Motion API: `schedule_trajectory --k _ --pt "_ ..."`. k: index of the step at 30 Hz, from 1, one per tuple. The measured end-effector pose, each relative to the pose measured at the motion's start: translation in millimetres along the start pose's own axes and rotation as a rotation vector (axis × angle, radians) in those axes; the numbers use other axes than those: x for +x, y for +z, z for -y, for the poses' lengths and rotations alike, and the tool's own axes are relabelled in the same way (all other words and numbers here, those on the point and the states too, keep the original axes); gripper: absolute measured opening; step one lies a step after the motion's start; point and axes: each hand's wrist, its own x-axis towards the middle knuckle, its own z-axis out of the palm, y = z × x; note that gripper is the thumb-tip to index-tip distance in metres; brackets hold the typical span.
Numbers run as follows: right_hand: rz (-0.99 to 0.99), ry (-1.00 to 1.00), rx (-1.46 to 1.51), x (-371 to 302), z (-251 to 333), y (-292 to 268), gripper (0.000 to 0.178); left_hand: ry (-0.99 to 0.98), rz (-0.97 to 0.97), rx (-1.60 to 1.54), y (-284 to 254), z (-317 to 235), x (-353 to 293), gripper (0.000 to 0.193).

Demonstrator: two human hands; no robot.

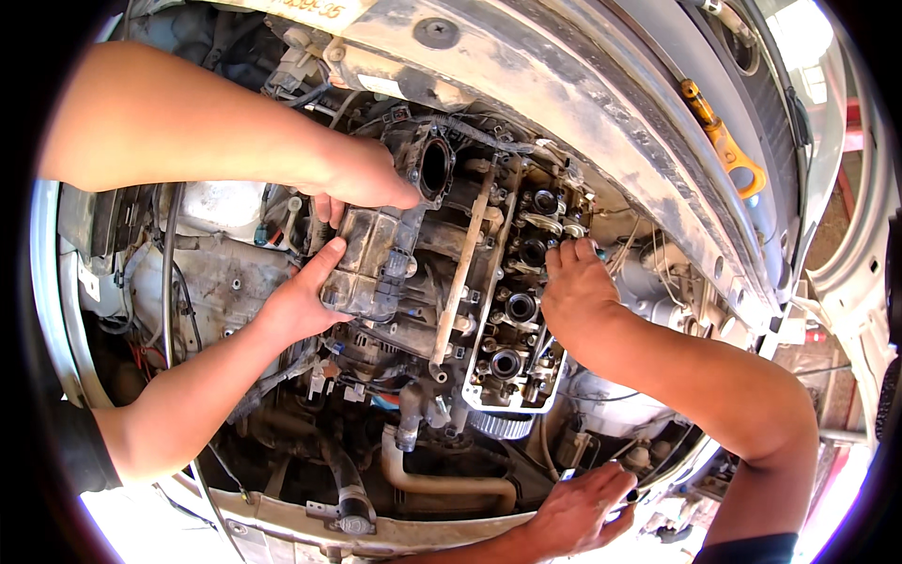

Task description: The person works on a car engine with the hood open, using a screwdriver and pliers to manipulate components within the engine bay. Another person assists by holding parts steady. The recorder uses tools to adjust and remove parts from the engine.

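The dusty, dark, ribbed housing [368, 252] shows 1 round opening [435, 170].

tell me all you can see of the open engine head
The open engine head, just right of centre, looks like grimy metal, long and narrow. Four round wells line its length; a pale rim borders its near end, beside a toothed wheel. The right hand overlaps its right edge; contact is unclear.

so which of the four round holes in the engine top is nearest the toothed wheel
The lowest hole in the row, just above the toothed wheel; the other three sit farther up the picture.
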Motion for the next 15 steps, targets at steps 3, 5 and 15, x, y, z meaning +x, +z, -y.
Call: schedule_trajectory --k 3,5,15 --pt "-0.029 0.001 -0.002 -9 -7 -1 0.033 -0.011 0.015 0.013 3 1 -2 0.033" --pt "-0.012 -0.007 0.002 -21 -17 -7 0.036 -0.013 0.013 0.014 3 1 -4 0.033" --pt "-0.265 0.106 0.053 -105 -36 5 0.023 -0.038 0.081 0.032 8 -4 -5 0.029"
